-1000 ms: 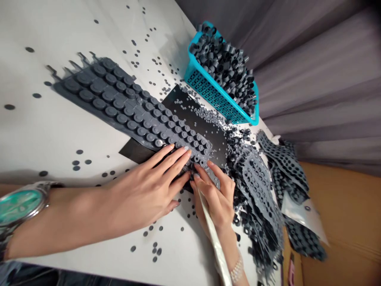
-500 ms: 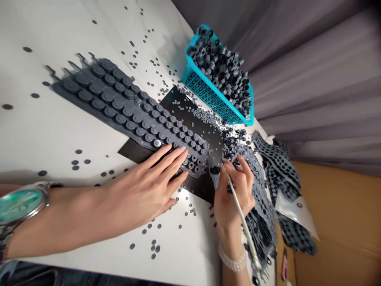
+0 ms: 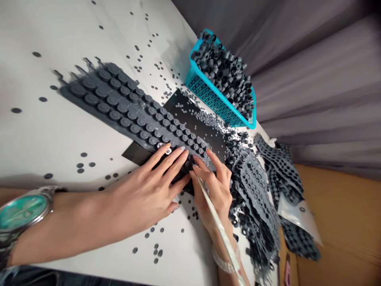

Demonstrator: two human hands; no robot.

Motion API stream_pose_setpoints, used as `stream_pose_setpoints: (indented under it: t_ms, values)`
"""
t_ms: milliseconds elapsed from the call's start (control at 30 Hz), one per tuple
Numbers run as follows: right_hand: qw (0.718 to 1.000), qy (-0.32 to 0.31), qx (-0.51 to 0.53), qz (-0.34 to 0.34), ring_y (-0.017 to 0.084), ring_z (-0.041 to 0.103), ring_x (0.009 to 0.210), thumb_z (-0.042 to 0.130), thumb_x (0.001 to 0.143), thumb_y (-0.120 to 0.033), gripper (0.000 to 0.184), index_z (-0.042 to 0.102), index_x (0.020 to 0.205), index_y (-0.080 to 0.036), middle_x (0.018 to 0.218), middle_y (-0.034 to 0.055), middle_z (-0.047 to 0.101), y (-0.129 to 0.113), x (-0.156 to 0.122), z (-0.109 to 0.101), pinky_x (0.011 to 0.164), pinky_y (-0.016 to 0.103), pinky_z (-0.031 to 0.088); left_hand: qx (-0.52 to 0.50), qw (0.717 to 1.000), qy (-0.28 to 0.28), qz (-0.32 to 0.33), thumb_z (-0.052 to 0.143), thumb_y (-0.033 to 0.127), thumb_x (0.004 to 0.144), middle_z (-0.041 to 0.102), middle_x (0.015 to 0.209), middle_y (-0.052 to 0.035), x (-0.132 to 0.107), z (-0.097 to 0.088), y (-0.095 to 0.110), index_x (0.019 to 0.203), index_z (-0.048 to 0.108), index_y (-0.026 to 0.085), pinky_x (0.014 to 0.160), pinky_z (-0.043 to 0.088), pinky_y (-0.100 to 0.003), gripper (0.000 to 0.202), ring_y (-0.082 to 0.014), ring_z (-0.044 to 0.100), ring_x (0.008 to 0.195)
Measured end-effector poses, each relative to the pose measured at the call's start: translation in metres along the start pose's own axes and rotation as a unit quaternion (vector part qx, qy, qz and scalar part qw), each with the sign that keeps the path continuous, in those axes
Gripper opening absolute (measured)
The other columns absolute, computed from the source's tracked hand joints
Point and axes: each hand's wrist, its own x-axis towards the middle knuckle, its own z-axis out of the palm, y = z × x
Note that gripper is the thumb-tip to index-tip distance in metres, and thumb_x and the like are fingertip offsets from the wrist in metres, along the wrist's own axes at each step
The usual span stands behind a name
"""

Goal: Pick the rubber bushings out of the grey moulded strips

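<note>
A long grey moulded rubber sheet (image 3: 119,104) with rows of round caps lies slantwise on the white table, partly over a black mat (image 3: 205,129). Spread flat across its near edge is my left hand (image 3: 149,182), fingers stretched out. My right hand (image 3: 212,190) touches the sheet's right end, thumb and fingers closed round a long white stick (image 3: 218,222), held like a pen. The stick's tip is hidden by my fingers. Two caps beside my left fingertips show pale rings.
A turquoise basket (image 3: 220,105) full of dark grey cylindrical pieces stands behind the mat. Small dark discs (image 3: 80,165) lie scattered over the table. To the right are piled grey rubber sheets (image 3: 256,178), a cardboard box (image 3: 345,210) and a grey curtain (image 3: 312,79).
My right hand has moved left with the white stick, from beside the loose pieces onto the sheet's right end. My left hand stays on the sheet. The whole view has shifted slightly.
</note>
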Motion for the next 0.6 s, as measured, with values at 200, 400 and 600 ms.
stream_pose_setpoints:
  t_ms: [200, 400, 600]
  values:
    - [0.999, -0.015, -0.036, -0.037, 0.025, 0.057, 0.124, 0.059, 0.088, -0.010, 0.013, 0.059, 0.097, -0.020, 0.112, 0.0096, 0.073, 0.000, 0.003, 0.001, 0.092, 0.040, 0.046, 0.006, 1.000, -0.005, -0.002, 0.062, 0.049, 0.082, 0.052, 0.139, -0.0257, 0.000, -0.001, 0.000, 0.125, 0.064, 0.010, 0.113, 0.031, -0.055, 0.058, -0.0390, 0.043, 0.134]
    - [0.996, 0.002, -0.090, 0.004, 0.024, 0.059, 0.121, 0.054, 0.090, -0.008, 0.015, 0.059, 0.097, -0.020, 0.115, 0.0109, 0.070, 0.004, 0.003, 0.001, 0.092, 0.039, 0.048, 0.011, 1.000, -0.004, 0.005, 0.063, 0.049, 0.082, 0.050, 0.141, -0.0263, 0.001, -0.001, 0.000, 0.127, 0.062, 0.011, 0.111, 0.034, -0.054, 0.059, -0.0389, 0.045, 0.133]
    - [0.971, 0.095, -0.131, 0.177, 0.027, 0.060, 0.119, 0.056, 0.091, -0.018, 0.006, 0.061, 0.090, -0.020, 0.117, 0.0102, 0.069, 0.018, -0.005, -0.005, 0.087, 0.040, 0.053, -0.005, 1.000, -0.008, 0.004, 0.062, 0.047, 0.084, 0.049, 0.141, -0.0265, 0.000, 0.001, -0.001, 0.128, 0.063, 0.013, 0.110, 0.034, -0.055, 0.056, -0.0398, 0.043, 0.134]
